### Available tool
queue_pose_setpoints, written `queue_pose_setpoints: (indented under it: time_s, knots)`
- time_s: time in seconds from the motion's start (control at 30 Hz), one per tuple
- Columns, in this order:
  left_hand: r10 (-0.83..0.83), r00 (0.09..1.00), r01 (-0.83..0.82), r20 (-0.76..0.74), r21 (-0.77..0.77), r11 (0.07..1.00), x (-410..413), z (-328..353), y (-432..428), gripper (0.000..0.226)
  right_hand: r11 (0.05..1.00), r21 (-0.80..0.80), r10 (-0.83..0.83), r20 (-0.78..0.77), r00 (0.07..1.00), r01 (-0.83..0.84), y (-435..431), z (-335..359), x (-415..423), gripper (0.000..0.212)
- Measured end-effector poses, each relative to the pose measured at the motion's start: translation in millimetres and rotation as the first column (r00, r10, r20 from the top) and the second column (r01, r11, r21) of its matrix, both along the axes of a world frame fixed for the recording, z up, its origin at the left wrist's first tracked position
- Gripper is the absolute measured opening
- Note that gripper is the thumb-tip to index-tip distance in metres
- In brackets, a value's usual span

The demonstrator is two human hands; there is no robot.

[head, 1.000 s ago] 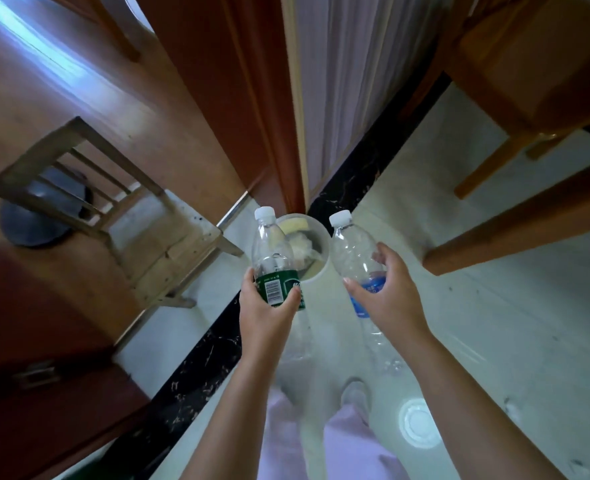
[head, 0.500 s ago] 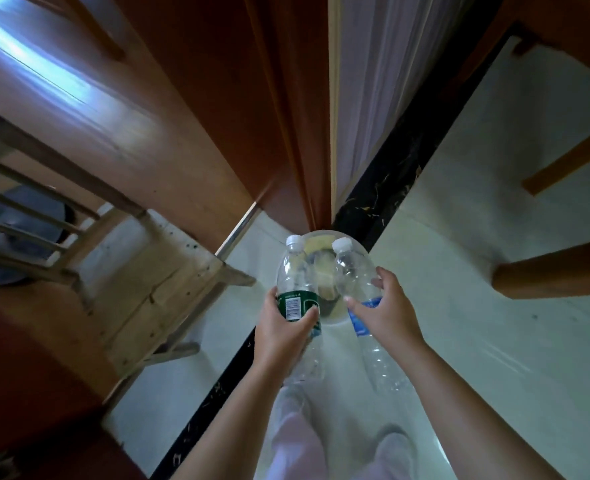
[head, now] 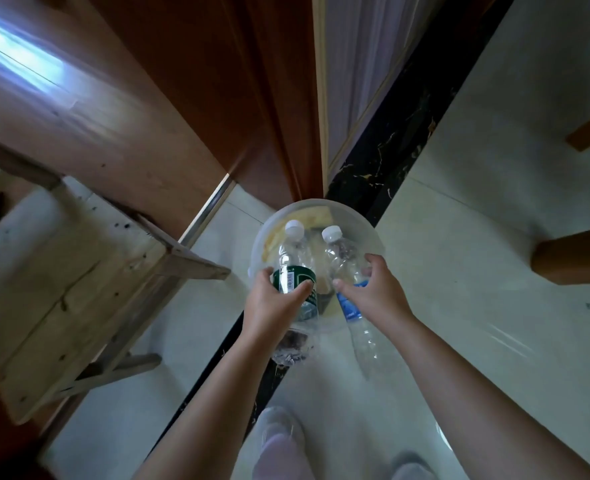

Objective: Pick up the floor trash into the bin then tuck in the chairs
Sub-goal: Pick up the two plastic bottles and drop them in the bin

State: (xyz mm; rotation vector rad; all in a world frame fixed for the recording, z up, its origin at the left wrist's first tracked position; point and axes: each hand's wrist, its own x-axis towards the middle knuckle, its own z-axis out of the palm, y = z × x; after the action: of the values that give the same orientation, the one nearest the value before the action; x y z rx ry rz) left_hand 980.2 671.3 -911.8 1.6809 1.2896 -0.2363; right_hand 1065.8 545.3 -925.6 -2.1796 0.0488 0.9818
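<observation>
Two bottles (head: 293, 280) (bases blurred) obscure bin (head: 324, 201) contents.

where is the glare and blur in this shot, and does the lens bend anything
Head view: a glare streak lies on the wooden surface at upper left; blur smears the wooden chair at left; the wide lens splays the black floor strip outward; in the same head view the green-label bottle and blue-label bottle at centre look sharper.

left hand (head: 270, 306): curled grip, arm outstretched | right hand (head: 376, 296): curled grip, arm outstretched
</observation>
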Motion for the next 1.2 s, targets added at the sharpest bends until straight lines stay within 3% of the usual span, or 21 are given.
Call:
queue_pose_setpoints:
  time_s: [0.17, 0.33, 0.53, 0.63, 0.73, 0.87, 1.07, 1.2]
  knots:
    - [-0.024, 1.0, 0.024, 0.005, 0.007, 1.0, 17, -28, 11, 0.074, 0.999, -0.014, 0.036, 0.043, 0.998, -0.036, 18, -17, 21, 0.064]
    - [-0.04, 0.999, 0.041, -0.01, 0.01, 0.999, 25, -48, 22, 0.071, 1.0, 0.007, 0.024, -0.044, 0.999, -0.023, 36, -35, 35, 0.062]
    - [-0.168, 0.985, 0.171, -0.037, 0.096, 0.981, 22, -63, 30, 0.061, 0.999, -0.008, 0.045, -0.053, 0.998, -0.046, 50, -52, 39, 0.064]
    - [-0.119, 0.992, 0.114, 0.051, 0.082, 0.99, 11, -60, 27, 0.056, 0.998, -0.027, 0.063, -0.033, 0.997, -0.064, 49, -51, 36, 0.064]
    - [-0.048, 0.99, 0.037, 0.133, 0.086, 0.996, -3, -44, 25, 0.049, 0.996, -0.018, 0.088, -0.003, 0.996, -0.088, 44, -37, 27, 0.058]
    - [-0.076, 0.985, 0.058, 0.153, 0.116, 0.992, -17, -7, 22, 0.047, 0.992, -0.002, 0.124, 0.086, 0.989, -0.125, 33, -5, 11, 0.059]
    - [-0.185, 0.97, 0.156, 0.156, 0.179, 0.971, -29, 61, 1, 0.048, 0.991, 0.026, 0.127, 0.201, 0.971, -0.135, 7, 57, -12, 0.057]
    - [-0.342, 0.931, 0.297, 0.126, 0.281, 0.913, -31, 113, -19, 0.048, 0.987, 0.027, 0.143, 0.305, 0.941, -0.159, -16, 107, -23, 0.052]
